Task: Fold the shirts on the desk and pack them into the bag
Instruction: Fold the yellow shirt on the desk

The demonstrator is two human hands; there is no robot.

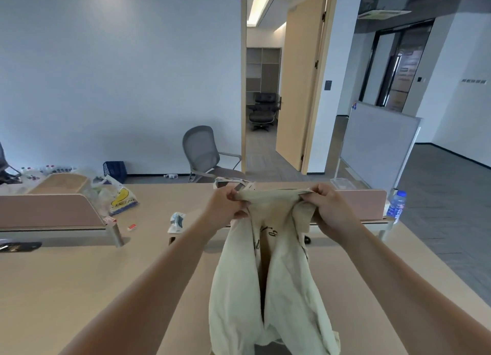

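A cream shirt (268,275) with dark lettering hangs creased above the desk (106,275), its top edge pinched in the left hand (225,203) and right hand (329,203). A canvas bag (228,181) sits at the desk's far edge, contents hidden.

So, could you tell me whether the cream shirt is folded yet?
Not folded: the shirt hangs loose over the desk, its top edge pinched by the left hand and right hand.

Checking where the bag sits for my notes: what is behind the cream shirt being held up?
The top of a light bag, with straps, shows above the left hand; the shirt covers the rest, so its opening cannot be seen.
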